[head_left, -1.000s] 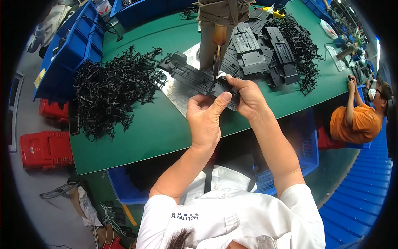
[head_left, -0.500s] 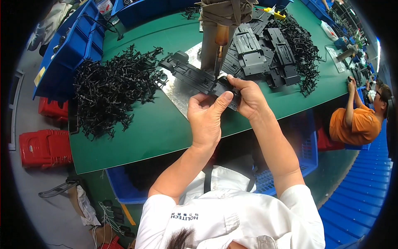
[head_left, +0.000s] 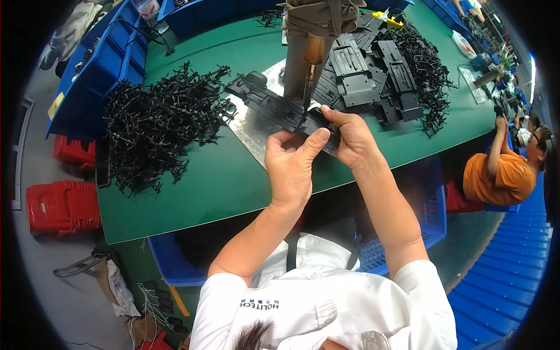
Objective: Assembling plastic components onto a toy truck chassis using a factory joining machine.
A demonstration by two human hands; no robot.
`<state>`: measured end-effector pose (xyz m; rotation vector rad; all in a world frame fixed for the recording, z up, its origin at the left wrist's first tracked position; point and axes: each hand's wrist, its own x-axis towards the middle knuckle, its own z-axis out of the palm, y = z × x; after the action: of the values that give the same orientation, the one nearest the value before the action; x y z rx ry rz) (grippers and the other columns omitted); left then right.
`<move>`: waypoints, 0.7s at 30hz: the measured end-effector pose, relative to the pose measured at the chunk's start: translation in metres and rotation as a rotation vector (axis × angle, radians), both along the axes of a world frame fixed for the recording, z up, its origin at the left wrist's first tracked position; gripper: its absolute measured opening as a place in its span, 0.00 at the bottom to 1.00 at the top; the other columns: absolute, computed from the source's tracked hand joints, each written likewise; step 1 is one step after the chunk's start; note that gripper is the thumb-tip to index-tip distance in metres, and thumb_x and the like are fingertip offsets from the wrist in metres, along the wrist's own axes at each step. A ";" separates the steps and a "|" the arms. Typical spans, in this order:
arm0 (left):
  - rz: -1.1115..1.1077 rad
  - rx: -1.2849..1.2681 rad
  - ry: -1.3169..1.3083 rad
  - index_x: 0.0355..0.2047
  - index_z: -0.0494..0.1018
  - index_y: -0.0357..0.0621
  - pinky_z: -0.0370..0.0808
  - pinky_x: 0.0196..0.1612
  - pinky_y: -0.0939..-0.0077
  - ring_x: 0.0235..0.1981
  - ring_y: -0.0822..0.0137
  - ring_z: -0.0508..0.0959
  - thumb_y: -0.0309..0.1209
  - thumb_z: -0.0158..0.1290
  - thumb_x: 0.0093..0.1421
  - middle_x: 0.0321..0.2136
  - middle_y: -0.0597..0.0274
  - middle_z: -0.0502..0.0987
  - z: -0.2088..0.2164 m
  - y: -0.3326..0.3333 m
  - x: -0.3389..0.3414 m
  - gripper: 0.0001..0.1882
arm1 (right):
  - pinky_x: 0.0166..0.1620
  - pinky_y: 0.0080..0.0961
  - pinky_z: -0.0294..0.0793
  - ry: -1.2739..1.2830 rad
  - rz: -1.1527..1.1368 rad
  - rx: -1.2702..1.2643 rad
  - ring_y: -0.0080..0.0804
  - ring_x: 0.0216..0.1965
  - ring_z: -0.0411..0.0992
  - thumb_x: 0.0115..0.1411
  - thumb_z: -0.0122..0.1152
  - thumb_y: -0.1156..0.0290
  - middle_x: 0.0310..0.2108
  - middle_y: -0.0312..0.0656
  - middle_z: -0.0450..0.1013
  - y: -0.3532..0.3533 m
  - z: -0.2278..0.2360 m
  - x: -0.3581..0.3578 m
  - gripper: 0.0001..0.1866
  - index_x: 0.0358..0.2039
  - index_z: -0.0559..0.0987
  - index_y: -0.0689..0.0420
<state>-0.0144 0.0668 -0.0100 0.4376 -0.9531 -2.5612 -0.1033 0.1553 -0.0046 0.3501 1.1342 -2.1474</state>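
A long black, ribbed plate (head_left: 265,104), right of a dark heap (head_left: 163,128), sits under a slender tool (head_left: 314,51). The left hand (head_left: 290,169) pinches its near edge, the right hand (head_left: 354,140) its right end. Dark lettering (head_left: 267,305) marks the white shirt (head_left: 332,303).

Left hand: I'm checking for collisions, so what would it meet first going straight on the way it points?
The left hand would first meet the long black part it already holds; the right hand may come next, though depth is unclear.
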 end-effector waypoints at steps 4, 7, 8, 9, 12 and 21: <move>-0.003 -0.006 0.009 0.38 0.59 0.31 0.71 0.42 0.79 0.35 0.70 0.73 0.20 0.62 0.45 0.35 0.53 0.71 -0.001 0.000 0.000 0.25 | 0.33 0.25 0.76 0.001 0.001 0.003 0.27 0.29 0.72 0.60 0.48 0.72 0.30 0.41 0.71 0.000 0.000 0.000 0.09 0.34 0.71 0.66; 0.000 -0.010 0.003 0.38 0.59 0.31 0.71 0.42 0.79 0.35 0.70 0.73 0.20 0.62 0.45 0.35 0.53 0.71 0.001 0.000 -0.001 0.25 | 0.33 0.26 0.76 -0.002 -0.001 0.000 0.27 0.29 0.72 0.60 0.48 0.72 0.30 0.41 0.71 0.000 0.000 0.000 0.10 0.34 0.71 0.67; 0.000 -0.009 0.003 0.38 0.59 0.31 0.71 0.42 0.79 0.35 0.70 0.73 0.20 0.62 0.45 0.35 0.53 0.71 0.000 0.000 -0.001 0.25 | 0.33 0.26 0.76 -0.005 0.001 -0.002 0.27 0.29 0.72 0.60 0.47 0.72 0.30 0.41 0.71 -0.001 0.000 0.000 0.10 0.35 0.71 0.67; 0.006 -0.007 0.006 0.38 0.59 0.31 0.71 0.42 0.79 0.35 0.70 0.73 0.20 0.63 0.45 0.35 0.53 0.71 0.001 0.001 -0.001 0.25 | 0.33 0.26 0.76 -0.005 0.002 -0.002 0.27 0.29 0.72 0.60 0.47 0.72 0.30 0.41 0.71 -0.001 0.000 0.000 0.10 0.35 0.71 0.67; 0.009 -0.007 0.008 0.38 0.59 0.31 0.71 0.42 0.79 0.35 0.70 0.73 0.20 0.63 0.44 0.34 0.53 0.71 0.000 0.000 -0.001 0.25 | 0.34 0.25 0.76 -0.003 0.003 0.000 0.28 0.30 0.72 0.60 0.47 0.72 0.30 0.42 0.71 -0.001 0.001 0.000 0.10 0.35 0.71 0.67; -0.011 -0.011 -0.006 0.38 0.59 0.31 0.71 0.43 0.80 0.35 0.71 0.72 0.21 0.63 0.44 0.35 0.53 0.71 -0.001 -0.001 -0.001 0.26 | 0.35 0.25 0.75 -0.009 0.000 -0.002 0.28 0.31 0.72 0.60 0.47 0.72 0.31 0.42 0.71 -0.001 0.001 0.000 0.10 0.35 0.71 0.66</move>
<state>-0.0155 0.0654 -0.0110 0.4387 -0.9746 -2.5646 -0.1032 0.1543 -0.0039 0.3580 1.1269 -2.1445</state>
